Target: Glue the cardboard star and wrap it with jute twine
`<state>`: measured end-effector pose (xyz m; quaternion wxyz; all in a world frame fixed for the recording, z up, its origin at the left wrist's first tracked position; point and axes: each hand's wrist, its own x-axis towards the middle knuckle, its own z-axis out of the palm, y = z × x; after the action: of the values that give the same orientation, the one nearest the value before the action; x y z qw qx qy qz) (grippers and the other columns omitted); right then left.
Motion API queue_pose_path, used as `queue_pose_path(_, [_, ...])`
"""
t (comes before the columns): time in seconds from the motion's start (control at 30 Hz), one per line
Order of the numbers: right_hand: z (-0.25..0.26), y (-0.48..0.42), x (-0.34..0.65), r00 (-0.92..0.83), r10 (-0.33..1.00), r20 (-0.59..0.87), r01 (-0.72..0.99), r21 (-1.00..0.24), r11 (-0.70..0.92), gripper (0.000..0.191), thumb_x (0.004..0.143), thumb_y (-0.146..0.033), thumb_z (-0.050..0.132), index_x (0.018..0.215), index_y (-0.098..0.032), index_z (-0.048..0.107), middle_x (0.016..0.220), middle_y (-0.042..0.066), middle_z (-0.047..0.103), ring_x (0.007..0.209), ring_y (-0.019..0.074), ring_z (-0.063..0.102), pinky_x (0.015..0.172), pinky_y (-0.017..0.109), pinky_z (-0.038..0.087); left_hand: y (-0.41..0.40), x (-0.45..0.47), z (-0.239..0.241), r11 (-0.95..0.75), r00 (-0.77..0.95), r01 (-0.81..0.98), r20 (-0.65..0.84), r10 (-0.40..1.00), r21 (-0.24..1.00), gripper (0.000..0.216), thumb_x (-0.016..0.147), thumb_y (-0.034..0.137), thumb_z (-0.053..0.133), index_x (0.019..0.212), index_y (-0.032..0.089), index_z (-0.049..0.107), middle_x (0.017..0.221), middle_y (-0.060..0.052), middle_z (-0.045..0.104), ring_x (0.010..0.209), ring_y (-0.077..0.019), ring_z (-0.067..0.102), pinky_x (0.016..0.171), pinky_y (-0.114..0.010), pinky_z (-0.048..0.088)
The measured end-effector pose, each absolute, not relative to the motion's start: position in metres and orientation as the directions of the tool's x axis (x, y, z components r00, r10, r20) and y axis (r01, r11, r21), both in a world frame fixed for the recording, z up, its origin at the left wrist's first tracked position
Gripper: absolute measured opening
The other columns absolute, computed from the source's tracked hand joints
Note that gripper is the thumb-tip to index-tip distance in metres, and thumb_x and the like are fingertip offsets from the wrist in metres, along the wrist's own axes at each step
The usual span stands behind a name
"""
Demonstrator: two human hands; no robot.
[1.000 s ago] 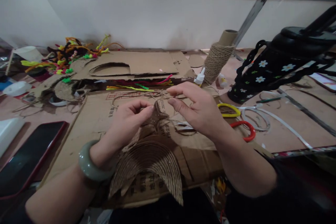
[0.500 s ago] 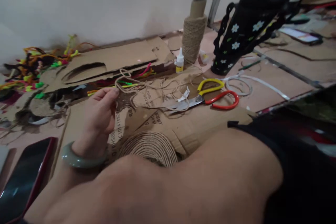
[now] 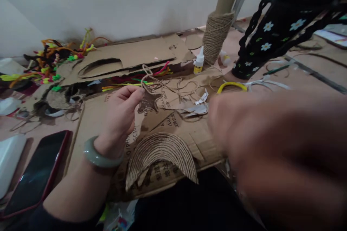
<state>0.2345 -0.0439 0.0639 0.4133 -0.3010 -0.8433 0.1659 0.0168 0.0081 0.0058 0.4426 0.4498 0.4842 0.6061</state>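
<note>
My left hand is closed, its thumb and finger pinching jute twine above a cardboard sheet. Next to those fingertips, twine runs around a dark, glossy patch on the cardboard. Nearer to me lies an arch of coiled twine. Smeared by motion, my right hand hangs over the scissors, so its fingers cannot be made out. Of the scissors, the yellow handle and part of the blade show; the red handle is hidden behind that hand.
A twine spool and a small glue bottle stand behind the cardboard. A black flowered tumbler rises at right. Colourful pipe cleaners are heaped at back left. A phone lies at left.
My right arm has swung from across the lower view to the right side, uncovering the twine arch. My left hand keeps its pinch on the twine. The camera view has shifted left.
</note>
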Motion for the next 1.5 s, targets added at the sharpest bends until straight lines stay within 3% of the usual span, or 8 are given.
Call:
queue_pose_path(0.13, [0.069,0.015,0.200,-0.365,0.688,0.627,0.385,-0.571,0.725,0.024,0.092,-0.033,0.044,0.084,-0.020,0.062,0.082,-0.002,0.065,0.078,0.0100,0.064,0.069,0.025,0.052,0.005,0.016,0.007,-0.160,-0.142,-0.121,0.142,0.980,0.980,0.007,0.069,0.023,0.072,0.067,0.018,0.067,0.064,0.002,0.062,0.060,-0.0090,0.052,0.060,-0.022,0.044])
queue_pose_path(0.23, [0.053,0.054,0.183,-0.581,0.567,0.584,0.367,-0.434,0.823,0.021,0.085,-0.019,0.053,0.105,-0.021,0.061,0.116,0.002,0.063,0.114,0.0161,0.053,0.095,0.034,0.044,0.005,0.013,0.008,-0.190,-0.139,-0.118,0.173,0.975,0.975,0.009,0.068,0.025,0.073,0.066,0.018,0.067,0.062,0.002,0.062,0.056,-0.0075,0.050,0.056,-0.020,0.042])
queue_pose_path(0.33, [0.041,0.070,0.174,-0.668,0.494,0.556,0.342,-0.361,0.868,0.025,0.084,-0.012,0.051,0.105,-0.020,0.061,0.123,0.005,0.059,0.120,0.0169,0.048,0.102,0.037,0.038,0.004,0.011,0.008,-0.197,-0.132,-0.073,0.186,0.974,0.978,0.009,0.068,0.024,0.073,0.067,0.018,0.067,0.062,0.002,0.062,0.056,-0.0079,0.050,0.056,-0.020,0.042])
queue_pose_path(0.57, [0.036,0.069,0.175,-0.712,0.502,0.491,0.421,-0.273,0.865,0.016,0.088,-0.020,0.046,0.087,-0.016,0.062,0.096,0.005,0.065,0.098,0.0184,0.057,0.096,0.041,0.037,0.001,0.012,0.003,-0.181,-0.073,0.114,0.190,0.979,0.977,0.010,0.073,0.025,0.068,0.067,0.018,0.065,0.060,0.002,0.058,0.055,-0.0093,0.050,0.051,-0.022,0.040])
queue_pose_path(0.83, [0.031,0.048,0.176,-0.671,0.376,0.639,0.556,0.099,0.825,0.020,0.088,-0.016,0.042,0.080,-0.014,0.061,0.076,0.005,0.062,0.076,0.0177,0.052,0.072,0.031,0.041,-0.003,0.018,0.005,-0.080,-0.113,0.177,0.101,0.988,0.981,0.018,0.073,0.035,0.069,0.071,0.018,0.065,0.065,-0.001,0.064,0.057,-0.0124,0.056,0.053,-0.025,0.045])
queue_pose_path(1.0, [0.027,0.032,0.171,-0.588,0.465,0.662,0.639,0.028,0.769,0.020,0.088,-0.018,0.043,0.083,-0.015,0.062,0.075,0.005,0.064,0.071,0.0159,0.053,0.063,0.029,0.040,-0.005,0.019,0.004,-0.107,-0.186,0.104,0.125,0.975,0.989,0.015,0.074,0.032,0.068,0.069,0.018,0.065,0.061,0.001,0.063,0.056,-0.0106,0.055,0.053,-0.022,0.045])
queue_pose_path(1.27, [0.017,0.023,0.168,-0.613,0.389,0.687,0.566,0.038,0.824,0.030,0.089,-0.016,0.045,0.114,-0.007,0.057,0.092,0.009,0.068,0.081,0.0158,0.059,0.074,0.028,0.047,-0.002,0.015,0.010,-0.157,-0.297,-0.001,0.150,0.943,0.988,0.010,0.072,0.026,0.068,0.065,0.019,0.063,0.059,0.001,0.064,0.056,-0.0119,0.058,0.055,-0.023,0.048])
queue_pose_path(1.5, [0.018,0.019,0.168,-0.640,0.387,0.664,0.567,0.067,0.821,0.026,0.086,-0.015,0.049,0.109,-0.008,0.060,0.086,0.008,0.068,0.076,0.0160,0.059,0.070,0.027,0.048,-0.004,0.014,0.006,-0.161,-0.278,0.035,0.164,0.946,0.986,0.012,0.075,0.027,0.064,0.067,0.018,0.064,0.061,0.002,0.062,0.056,-0.0104,0.053,0.055,-0.021,0.044])
